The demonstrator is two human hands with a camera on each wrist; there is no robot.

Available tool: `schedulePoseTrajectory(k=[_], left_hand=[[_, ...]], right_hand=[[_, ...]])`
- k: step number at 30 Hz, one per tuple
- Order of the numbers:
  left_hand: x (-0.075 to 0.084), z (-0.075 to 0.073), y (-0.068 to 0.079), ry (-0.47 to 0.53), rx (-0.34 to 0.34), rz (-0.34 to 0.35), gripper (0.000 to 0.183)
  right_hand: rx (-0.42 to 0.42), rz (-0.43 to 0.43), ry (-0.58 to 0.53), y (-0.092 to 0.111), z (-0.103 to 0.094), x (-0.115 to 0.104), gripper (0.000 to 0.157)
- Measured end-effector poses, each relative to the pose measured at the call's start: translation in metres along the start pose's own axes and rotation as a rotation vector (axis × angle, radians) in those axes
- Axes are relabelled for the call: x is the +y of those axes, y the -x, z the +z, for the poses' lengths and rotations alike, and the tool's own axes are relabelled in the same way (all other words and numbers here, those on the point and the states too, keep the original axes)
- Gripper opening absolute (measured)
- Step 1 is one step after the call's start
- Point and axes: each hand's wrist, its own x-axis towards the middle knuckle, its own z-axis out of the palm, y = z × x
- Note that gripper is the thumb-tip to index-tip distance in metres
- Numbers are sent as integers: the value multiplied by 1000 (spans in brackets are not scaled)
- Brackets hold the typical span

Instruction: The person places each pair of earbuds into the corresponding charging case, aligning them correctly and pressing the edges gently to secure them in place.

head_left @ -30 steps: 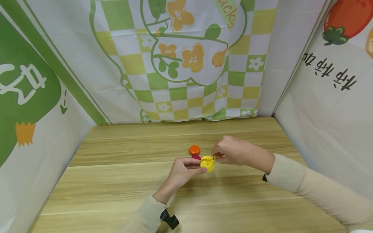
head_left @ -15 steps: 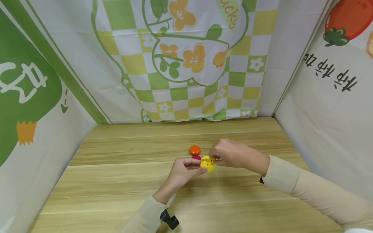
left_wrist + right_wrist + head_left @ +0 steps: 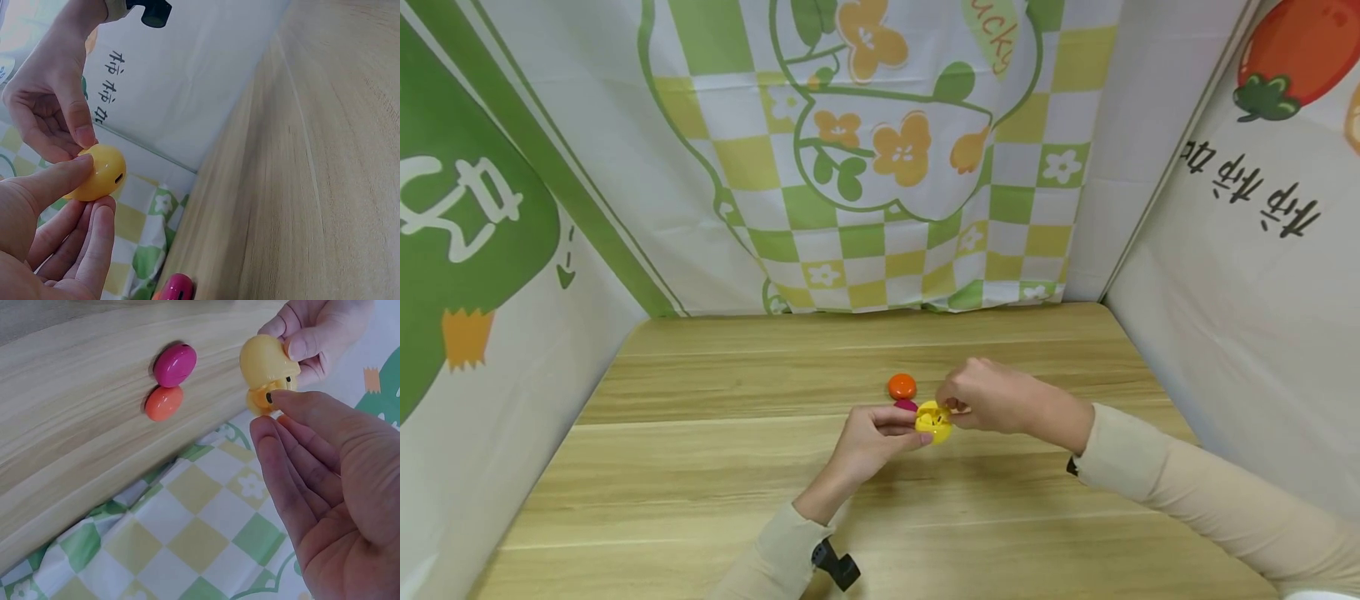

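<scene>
A yellow earbud charging case (image 3: pixel 934 434) with its lid raised is held above the table, tilted. My left hand (image 3: pixel 867 446) grips it between thumb and fingers; the left wrist view shows its rounded shell with a dark port slot. At the case's open side is my right hand (image 3: pixel 1003 398), its thumb and fingers pinching a yellow earbud (image 3: pixel 270 398) with a dark patch. The right fingers partly hide that earbud, and how deep it sits in the case I cannot tell. Another yellow bud shape shows inside the case in the head view.
An orange rounded case (image 3: pixel 902 386) and a magenta one (image 3: pixel 175 365) lie touching or nearly so on the wooden table (image 3: pixel 700 483), just beyond my left fingers. Printed curtains stand at the back and both sides.
My right hand has moved slightly left toward the case, bringing the earbud from beside the lid into the case's opening. The left hand has kept its hold and place.
</scene>
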Motion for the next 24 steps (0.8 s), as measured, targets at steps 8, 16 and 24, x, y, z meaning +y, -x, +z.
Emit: schedulePoseTrajectory(k=[8, 16, 24], left_hand=[[1, 0, 2, 4, -6, 5, 34], [2, 0, 3, 0, -20, 21, 35], [5, 1, 5, 21, -38, 34, 34]], right_hand=[[-11, 0, -51, 0, 0, 5, 6], [-18, 2, -158, 1, -1, 12, 6], [-39, 113, -391, 5, 1, 26, 13]])
